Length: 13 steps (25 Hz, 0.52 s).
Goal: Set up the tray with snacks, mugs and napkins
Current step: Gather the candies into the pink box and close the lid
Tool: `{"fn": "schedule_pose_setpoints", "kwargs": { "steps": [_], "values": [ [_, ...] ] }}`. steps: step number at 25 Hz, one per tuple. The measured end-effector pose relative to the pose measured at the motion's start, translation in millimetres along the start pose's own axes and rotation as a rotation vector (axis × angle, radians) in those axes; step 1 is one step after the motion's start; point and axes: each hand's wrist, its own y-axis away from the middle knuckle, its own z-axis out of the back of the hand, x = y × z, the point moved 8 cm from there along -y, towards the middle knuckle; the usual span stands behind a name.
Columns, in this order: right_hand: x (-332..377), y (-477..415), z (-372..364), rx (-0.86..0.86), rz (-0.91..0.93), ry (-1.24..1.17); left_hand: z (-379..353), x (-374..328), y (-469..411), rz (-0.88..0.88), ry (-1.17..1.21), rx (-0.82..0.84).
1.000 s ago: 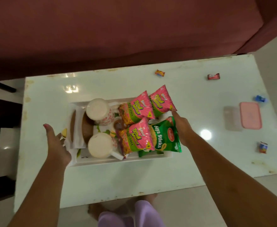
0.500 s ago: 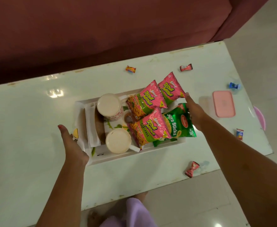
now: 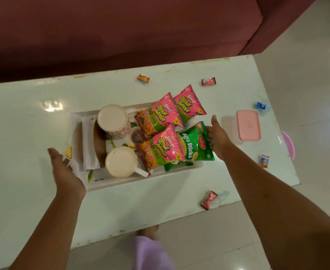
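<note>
Tray [image 3: 140, 180] on table [image 3: 24, 133]: mugs [image 3: 112, 117], napkins [image 3: 89, 141] left, snack packets [image 3: 158, 117] right. Left hand [image 3: 66, 172] flat against left end, fingers straight. Right hand [image 3: 218, 137] at right end, fingers hidden behind green packet [image 3: 196, 143], grip unclear. Likely bracing both ends for level lift.

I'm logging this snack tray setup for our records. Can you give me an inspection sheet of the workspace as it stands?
Surface: pale glossy table, chipped edges.
Job's things: white tray holds two mugs, three pink snack packets, a green packet, folded napkins.
Clutter: five wrapped sweets and a pink-lidded box on the table.
Hands: left hand at tray's left end, right hand at its right end; fingers partly hidden.
Cables: nothing seen.
Surroundings: maroon sofa behind, tiled floor.
</note>
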Motion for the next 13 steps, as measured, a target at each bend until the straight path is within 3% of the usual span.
{"fn": "schedule_pose_setpoints", "kwargs": {
  "steps": [4,7,10,13],
  "values": [
    [-17,23,43,-0.156,0.058,-0.029,20,8,35,-0.154,0.015,-0.160],
    [-20,52,81,-0.232,0.135,0.001,16,20,89,-0.367,-0.172,-0.160],
    [-9,76,115,-0.357,0.251,0.185,-8,46,149,-0.653,-0.457,0.041],
    [12,84,134,-0.453,0.337,0.559,-47,88,199,-0.716,-0.614,0.286]
  ]
}}
